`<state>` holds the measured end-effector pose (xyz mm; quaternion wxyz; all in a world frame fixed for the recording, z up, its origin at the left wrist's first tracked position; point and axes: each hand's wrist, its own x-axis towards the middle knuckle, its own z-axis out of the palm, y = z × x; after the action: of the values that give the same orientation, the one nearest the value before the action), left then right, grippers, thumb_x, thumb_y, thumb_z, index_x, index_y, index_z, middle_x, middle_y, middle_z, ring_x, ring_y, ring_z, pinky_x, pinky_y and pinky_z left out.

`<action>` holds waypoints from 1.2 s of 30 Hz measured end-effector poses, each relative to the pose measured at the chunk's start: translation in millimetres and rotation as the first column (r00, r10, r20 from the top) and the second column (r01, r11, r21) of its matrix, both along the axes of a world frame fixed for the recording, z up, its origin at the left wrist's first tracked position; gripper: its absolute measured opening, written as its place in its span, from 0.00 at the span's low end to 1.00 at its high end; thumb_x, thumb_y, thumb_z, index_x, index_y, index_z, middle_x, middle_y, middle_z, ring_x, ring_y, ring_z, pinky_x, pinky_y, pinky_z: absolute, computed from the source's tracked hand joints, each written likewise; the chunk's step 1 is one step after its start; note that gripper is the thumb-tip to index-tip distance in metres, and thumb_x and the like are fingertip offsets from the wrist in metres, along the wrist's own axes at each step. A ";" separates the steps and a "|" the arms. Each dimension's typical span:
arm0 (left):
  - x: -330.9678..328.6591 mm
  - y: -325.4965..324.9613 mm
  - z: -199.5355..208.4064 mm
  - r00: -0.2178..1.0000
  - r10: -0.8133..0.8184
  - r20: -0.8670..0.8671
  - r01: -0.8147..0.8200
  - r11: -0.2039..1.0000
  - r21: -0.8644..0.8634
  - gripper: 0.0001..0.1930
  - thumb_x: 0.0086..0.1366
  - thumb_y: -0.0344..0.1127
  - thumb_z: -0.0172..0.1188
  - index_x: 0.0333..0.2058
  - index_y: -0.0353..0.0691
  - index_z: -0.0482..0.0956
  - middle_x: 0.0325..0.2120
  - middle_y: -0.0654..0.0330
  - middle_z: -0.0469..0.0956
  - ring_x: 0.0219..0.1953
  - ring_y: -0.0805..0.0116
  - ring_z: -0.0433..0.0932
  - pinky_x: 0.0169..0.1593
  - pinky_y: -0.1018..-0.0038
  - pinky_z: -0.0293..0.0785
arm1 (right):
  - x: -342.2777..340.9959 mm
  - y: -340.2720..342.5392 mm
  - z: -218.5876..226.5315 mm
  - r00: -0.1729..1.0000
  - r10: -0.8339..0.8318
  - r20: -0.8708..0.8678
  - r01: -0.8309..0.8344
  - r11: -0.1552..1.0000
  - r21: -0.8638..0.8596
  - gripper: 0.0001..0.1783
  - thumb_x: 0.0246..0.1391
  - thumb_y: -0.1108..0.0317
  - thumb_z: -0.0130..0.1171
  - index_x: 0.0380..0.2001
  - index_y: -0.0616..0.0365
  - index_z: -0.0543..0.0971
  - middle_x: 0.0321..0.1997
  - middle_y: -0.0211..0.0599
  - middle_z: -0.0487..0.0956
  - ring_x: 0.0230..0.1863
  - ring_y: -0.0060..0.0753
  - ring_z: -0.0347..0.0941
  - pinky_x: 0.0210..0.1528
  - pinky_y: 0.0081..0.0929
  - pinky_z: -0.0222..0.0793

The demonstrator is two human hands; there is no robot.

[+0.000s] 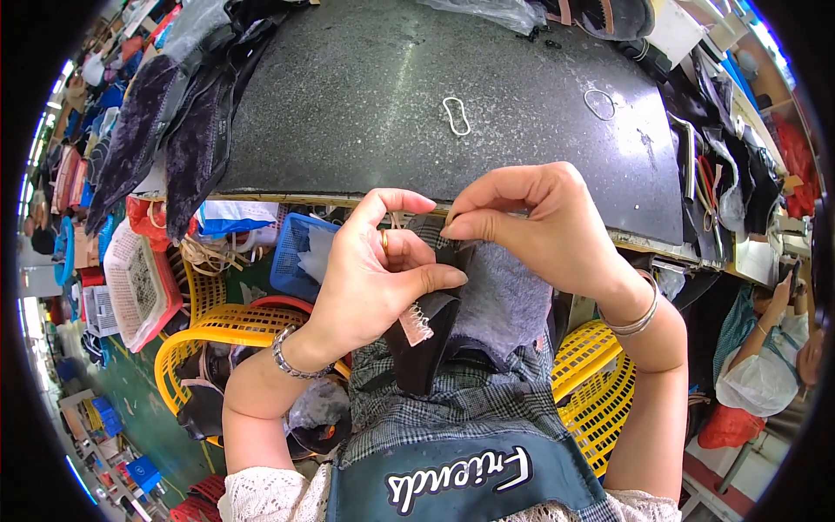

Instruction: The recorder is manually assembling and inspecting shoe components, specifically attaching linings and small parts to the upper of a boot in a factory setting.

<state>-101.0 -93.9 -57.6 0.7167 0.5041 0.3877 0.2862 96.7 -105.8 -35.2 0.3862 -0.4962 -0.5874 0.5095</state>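
A black shoe-upper piece [422,348] with grey fur lining [504,300] lies over my lap, against the table's near edge. My left hand [361,270] is closed on its upper part, thumb pressed on the black material, index finger raised. A pale pink strip with a zigzag edge [416,324] shows below that thumb. Just right of it, my right hand [557,222] pinches thumb and forefinger together above the piece. Whatever those fingertips hold is too small to make out.
The dark table [348,113] bears two thin loops, one white [465,115]. Dark furry pieces [200,130] hang over its left corner. A blue basket [291,261] and yellow baskets [230,315] stand below. Tools and scraps crowd the right edge. Another person [761,348] sits at far right.
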 end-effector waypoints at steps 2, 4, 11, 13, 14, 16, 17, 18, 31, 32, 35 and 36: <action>1.2 0.7 1.4 1.000 -0.005 -0.006 0.005 1.000 0.006 0.29 0.52 0.19 0.68 0.49 0.35 0.63 0.21 0.65 0.77 0.24 0.85 0.74 0.27 0.87 0.70 | 1.3 0.3 1.8 0.999 0.025 0.034 -0.026 1.000 0.002 0.05 0.50 0.75 0.63 0.30 0.66 0.82 0.26 0.34 0.82 0.29 0.15 0.75 0.34 0.20 0.73; 1.7 0.6 3.3 1.000 -0.009 -0.012 0.009 1.000 0.011 0.29 0.52 0.19 0.68 0.50 0.35 0.63 0.22 0.65 0.77 0.24 0.85 0.74 0.27 0.87 0.70 | 2.7 0.7 2.1 0.996 0.051 0.067 -0.051 0.999 0.003 0.05 0.51 0.75 0.62 0.29 0.66 0.82 0.26 0.34 0.82 0.30 0.16 0.76 0.34 0.20 0.73; 3.7 1.1 3.9 1.000 -0.009 -0.002 0.009 1.000 0.005 0.29 0.52 0.19 0.68 0.50 0.34 0.62 0.23 0.64 0.78 0.26 0.83 0.76 0.30 0.85 0.73 | 4.4 0.6 3.8 0.994 0.089 0.060 -0.089 0.996 0.006 0.05 0.49 0.74 0.62 0.29 0.66 0.81 0.24 0.37 0.82 0.28 0.18 0.77 0.33 0.21 0.73; 3.6 -0.1 4.3 1.000 0.001 -0.003 -0.001 1.000 0.014 0.29 0.52 0.19 0.68 0.50 0.34 0.62 0.23 0.63 0.78 0.26 0.82 0.76 0.31 0.85 0.74 | 1.4 -2.6 5.1 0.988 0.114 0.102 -0.116 0.993 0.007 0.05 0.49 0.74 0.62 0.29 0.66 0.81 0.23 0.38 0.82 0.27 0.20 0.78 0.32 0.22 0.73; 3.0 -2.9 3.2 0.999 0.033 0.014 -0.034 0.998 0.045 0.27 0.53 0.18 0.68 0.49 0.33 0.63 0.24 0.63 0.79 0.27 0.82 0.77 0.31 0.84 0.74 | 0.0 -4.1 6.2 0.981 0.106 0.162 -0.121 0.989 0.084 0.05 0.49 0.74 0.62 0.29 0.65 0.80 0.22 0.40 0.81 0.26 0.28 0.78 0.32 0.25 0.73; 3.7 -5.4 -1.5 0.998 0.066 0.023 -0.068 0.995 0.078 0.26 0.53 0.18 0.67 0.48 0.33 0.64 0.24 0.62 0.79 0.27 0.81 0.77 0.32 0.83 0.75 | -0.8 -5.9 5.8 0.960 0.076 0.268 -0.141 0.962 0.236 0.04 0.49 0.74 0.61 0.28 0.63 0.77 0.20 0.45 0.78 0.24 0.45 0.78 0.30 0.31 0.73; 3.6 -6.2 -5.2 0.993 0.113 0.025 -0.115 0.983 0.140 0.23 0.53 0.18 0.67 0.45 0.33 0.66 0.25 0.61 0.80 0.28 0.81 0.78 0.32 0.83 0.75 | -2.0 -8.1 5.6 0.953 0.048 0.299 -0.133 0.954 0.269 0.04 0.49 0.73 0.60 0.28 0.60 0.76 0.20 0.44 0.77 0.25 0.50 0.77 0.30 0.33 0.72; 3.8 -6.1 -8.6 0.988 0.152 0.037 -0.157 0.967 0.201 0.20 0.53 0.17 0.66 0.42 0.33 0.69 0.25 0.59 0.80 0.28 0.81 0.78 0.32 0.82 0.76 | -2.6 -9.2 4.4 0.953 0.043 0.301 -0.129 0.953 0.273 0.04 0.49 0.73 0.60 0.28 0.60 0.76 0.20 0.44 0.77 0.25 0.50 0.77 0.30 0.33 0.72; -7.4 -6.1 -8.8 0.992 0.116 -0.049 -0.091 0.927 0.365 0.07 0.59 0.23 0.63 0.37 0.32 0.84 0.24 0.63 0.77 0.24 0.80 0.70 0.29 0.83 0.65 | 5.6 -38.1 -23.2 0.947 0.058 0.315 -0.235 0.794 0.561 0.29 0.35 0.70 0.70 0.47 0.49 0.77 0.56 0.50 0.67 0.58 0.55 0.61 0.58 0.47 0.61; -8.0 -5.8 -15.5 0.993 0.110 -0.046 -0.085 0.926 0.368 0.07 0.59 0.23 0.63 0.37 0.32 0.84 0.24 0.63 0.77 0.24 0.80 0.70 0.29 0.83 0.65 | 11.9 -55.0 -20.7 0.930 0.163 0.328 -0.293 0.869 0.398 0.39 0.35 0.69 0.71 0.57 0.47 0.72 0.62 0.54 0.63 0.62 0.60 0.59 0.62 0.49 0.58; -10.9 -2.7 -37.9 0.961 0.270 0.068 -0.265 0.816 0.514 0.07 0.58 0.21 0.64 0.36 0.32 0.84 0.26 0.64 0.77 0.26 0.79 0.71 0.29 0.83 0.65 | 49.6 -117.9 -59.7 0.644 0.403 0.650 -0.470 0.879 -0.078 0.50 0.36 0.70 0.69 0.66 0.49 0.60 0.70 0.58 0.51 0.70 0.64 0.46 0.68 0.53 0.50; -9.5 -4.7 -32.2 0.956 0.294 0.025 -0.283 0.889 0.360 0.07 0.57 0.21 0.64 0.36 0.33 0.85 0.26 0.64 0.76 0.29 0.78 0.72 0.33 0.82 0.67 | 56.9 -137.3 -81.3 0.488 0.403 0.774 -0.429 0.883 -0.189 0.48 0.36 0.71 0.67 0.65 0.51 0.61 0.71 0.56 0.50 0.72 0.61 0.43 0.69 0.53 0.48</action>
<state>-110.5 -98.5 -89.7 0.5562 0.5676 0.4099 0.4478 153.6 -243.1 -116.5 -0.0435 -0.5071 -0.8057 0.3031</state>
